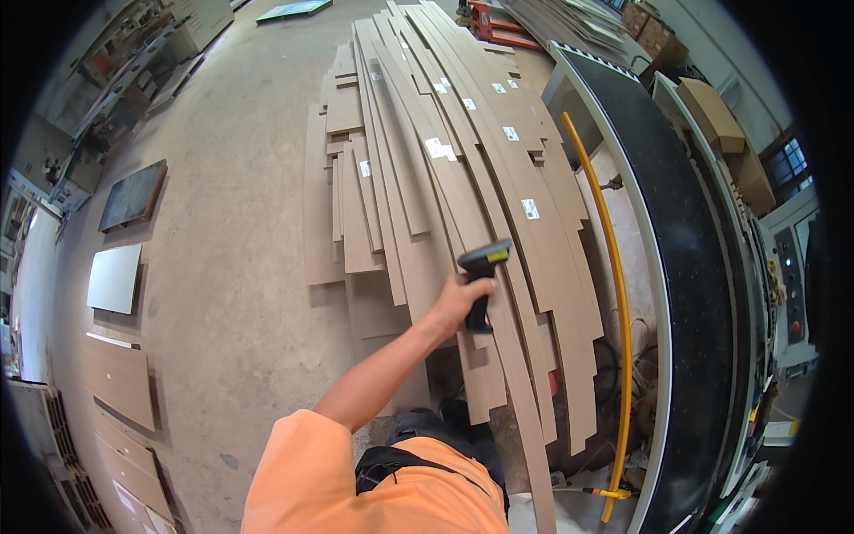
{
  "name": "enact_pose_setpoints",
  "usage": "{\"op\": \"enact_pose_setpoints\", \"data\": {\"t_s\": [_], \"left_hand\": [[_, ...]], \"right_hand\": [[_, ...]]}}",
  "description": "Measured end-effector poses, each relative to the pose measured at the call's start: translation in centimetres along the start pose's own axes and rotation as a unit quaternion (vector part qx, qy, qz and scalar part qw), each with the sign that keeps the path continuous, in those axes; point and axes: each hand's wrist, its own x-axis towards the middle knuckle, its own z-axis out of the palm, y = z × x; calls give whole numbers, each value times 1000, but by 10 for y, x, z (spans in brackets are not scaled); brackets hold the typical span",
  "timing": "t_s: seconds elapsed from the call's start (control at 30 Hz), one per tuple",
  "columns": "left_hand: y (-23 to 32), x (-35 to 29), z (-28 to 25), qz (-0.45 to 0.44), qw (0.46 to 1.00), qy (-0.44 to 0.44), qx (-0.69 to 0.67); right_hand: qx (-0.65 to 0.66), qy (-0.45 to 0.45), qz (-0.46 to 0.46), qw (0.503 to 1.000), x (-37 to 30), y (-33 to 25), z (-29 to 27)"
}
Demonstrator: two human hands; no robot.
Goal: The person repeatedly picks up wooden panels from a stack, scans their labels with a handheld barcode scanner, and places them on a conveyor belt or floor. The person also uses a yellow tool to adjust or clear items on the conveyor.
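My left hand (pixel 456 301) is wrapped round the grip of a black handheld barcode scanner (pixel 481 258) with a yellow patch on its head. It holds the scanner above a stack of long brown boards (pixel 507 187). Several boards carry white paper labels; one such label (pixel 531 208) lies to the right and beyond the scanner, another label (pixel 436 148) farther off. The boards overlap in uneven lengths, and their near ends reach close to my legs. My right hand is out of view.
Right of the stack runs a yellow hose-like pole (pixel 614 258) beside a long black conveyor belt (pixel 680 267). A red pallet jack (pixel 503 28) stands at the far end. Panels (pixel 120 378) lie on the floor at left. Cardboard boxes (pixel 712 116) sit beyond the conveyor.
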Motion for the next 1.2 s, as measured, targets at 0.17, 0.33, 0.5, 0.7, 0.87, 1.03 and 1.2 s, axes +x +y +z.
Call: {"op": "enact_pose_setpoints", "data": {"t_s": [0.17, 0.33, 0.5, 0.7, 0.87, 1.03, 1.2], "left_hand": [[-4, 20, -10, -22, 998, 18, 52], [-39, 2, -2, -71, 994, 17, 86], [-60, -29, 2, -98, 989, -39, 103], [-54, -80, 10, -127, 976, -99, 145], [-19, -95, 6, -134, 979, -93, 121], [-11, -90, 18, -90, 974, -115, 172], [-24, -72, 24, -146, 961, -125, 199]], "right_hand": [[92, -52, -76, 991, -10, -41, 7], [174, -31, -110, 978, -6, -135, -34], [296, 142, -178, 928, -25, -218, -83], [261, 244, -372, 857, -51, -268, -125], [288, 301, -443, 794, -68, -274, -153], [263, 374, -427, 780, -67, -272, -166], [272, 388, -367, 801, -60, -278, -159]]}}
